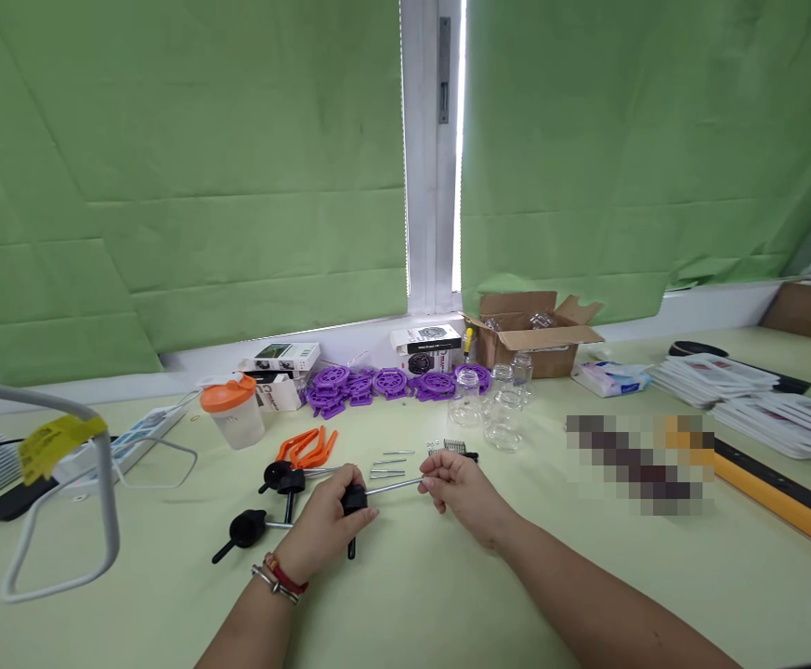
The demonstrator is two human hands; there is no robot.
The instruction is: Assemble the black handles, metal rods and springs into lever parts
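Observation:
My left hand (325,530) is closed around a black plastic part (354,500) with a metal rod (395,486) pointing right. The fingertips of my right hand (457,488) pinch the rod's far end. Left of my left hand lie more black parts with rods, one nearer the front (247,529) and a pair (292,481) farther back. Orange clips (307,448) lie behind them. Short metal pins (387,473) and springs (454,446) rest beyond my hands.
Purple wheels (389,382), glass jars (503,432) and an open cardboard box (530,344) line the back. An orange-lidded cup (233,409), power strip (144,437) and white wire frame (109,502) stand left. White stacks (718,376) and an orange-black bar (781,492) lie right.

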